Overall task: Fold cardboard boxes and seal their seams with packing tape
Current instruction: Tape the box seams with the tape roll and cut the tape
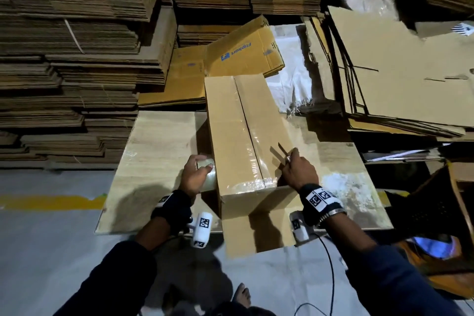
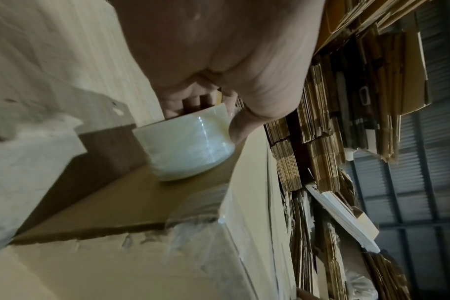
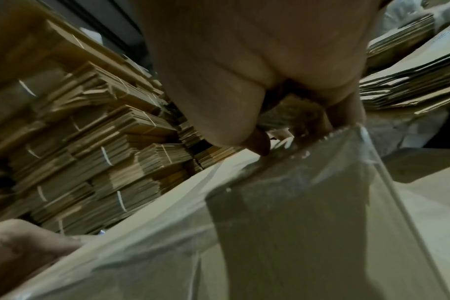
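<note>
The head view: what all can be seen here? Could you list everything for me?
box: one, tan, standing on the board, top seam covered with clear tape.
tape roll: one, clear, against the box's left side.
blade: one, thin, dark, over the box's right edge; too small to tell more.
board: one, pale wood, on the floor under the box.
printed carton: one, yellow-brown with blue print, flat, behind the box.
flat cardboard stacks: many, brown, left, back and right.
white sack: one, right of the printed carton.
floor line: one, yellow, left of the board.
left hand: grip round the tape roll.
right hand: grip on the blade.
</note>
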Action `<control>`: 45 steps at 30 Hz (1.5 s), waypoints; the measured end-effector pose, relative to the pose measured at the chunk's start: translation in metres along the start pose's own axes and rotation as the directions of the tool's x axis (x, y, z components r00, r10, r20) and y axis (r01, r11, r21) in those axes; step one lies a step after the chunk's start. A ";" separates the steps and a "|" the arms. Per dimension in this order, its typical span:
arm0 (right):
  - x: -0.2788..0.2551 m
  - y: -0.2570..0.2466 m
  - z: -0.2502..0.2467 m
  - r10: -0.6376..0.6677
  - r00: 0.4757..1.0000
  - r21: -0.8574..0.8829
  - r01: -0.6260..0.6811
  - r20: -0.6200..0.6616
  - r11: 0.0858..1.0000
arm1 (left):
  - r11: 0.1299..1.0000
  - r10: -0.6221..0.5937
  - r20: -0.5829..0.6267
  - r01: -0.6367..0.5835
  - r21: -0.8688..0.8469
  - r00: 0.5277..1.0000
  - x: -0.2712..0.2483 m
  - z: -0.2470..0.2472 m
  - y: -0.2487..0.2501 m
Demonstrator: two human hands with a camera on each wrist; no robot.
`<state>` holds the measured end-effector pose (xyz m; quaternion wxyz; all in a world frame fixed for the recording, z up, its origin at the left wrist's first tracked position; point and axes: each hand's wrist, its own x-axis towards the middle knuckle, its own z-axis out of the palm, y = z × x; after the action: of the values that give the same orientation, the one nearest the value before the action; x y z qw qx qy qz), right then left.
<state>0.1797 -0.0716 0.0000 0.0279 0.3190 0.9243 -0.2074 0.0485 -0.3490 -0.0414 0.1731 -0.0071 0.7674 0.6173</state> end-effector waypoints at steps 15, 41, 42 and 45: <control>0.029 -0.034 -0.056 -0.071 0.989 -0.208 0.097 0.131 0.973 | 0.993 0.098 -0.018 -0.097 0.063 0.995 -0.046 -0.012 0.011; 0.170 -0.168 -0.075 -0.327 0.937 0.675 0.165 0.120 0.719 | 0.983 0.171 0.568 -0.100 -0.155 0.805 0.176 0.022 0.166; 0.178 -0.169 -0.070 -0.320 0.943 0.668 0.178 0.095 0.722 | 0.983 0.176 0.576 -0.108 -0.150 0.798 0.185 0.023 0.167; 0.192 -0.171 -0.056 -0.288 0.957 0.727 0.164 0.048 0.667 | 0.986 0.164 0.599 -0.118 -0.117 0.784 0.200 0.024 0.171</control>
<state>-0.0714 -0.0596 0.0782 -0.0510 0.1697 0.7975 -0.5767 -0.1718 -0.2447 0.0614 0.3626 0.2418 0.6469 0.6258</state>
